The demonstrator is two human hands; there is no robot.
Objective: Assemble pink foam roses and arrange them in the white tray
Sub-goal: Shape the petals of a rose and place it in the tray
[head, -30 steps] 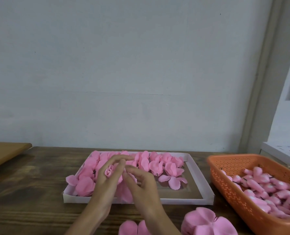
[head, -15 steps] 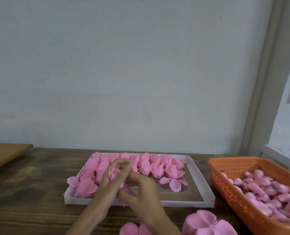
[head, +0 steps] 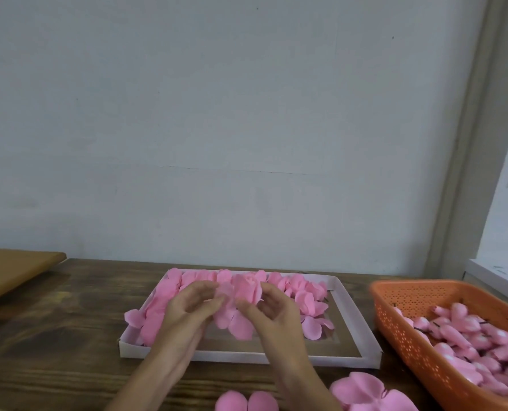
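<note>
A pink foam rose with loose petals hanging below it is held over the white tray. My left hand pinches its left side with curled fingers. My right hand cups and holds its right side. The image is motion-blurred, so the exact finger contact is unclear. Several finished pink roses lie along the tray's back and left side. Its front right floor is bare.
An orange perforated basket with several pink buds on dark stems stands at the right. Flat pink petal pieces lie on the wooden table near the front edge. A brown board sits far left, and a white box far right.
Both hands have moved up and toward the tray's back with the rose. They have spread slightly apart, and the rose's outer petals now hang open below it.
</note>
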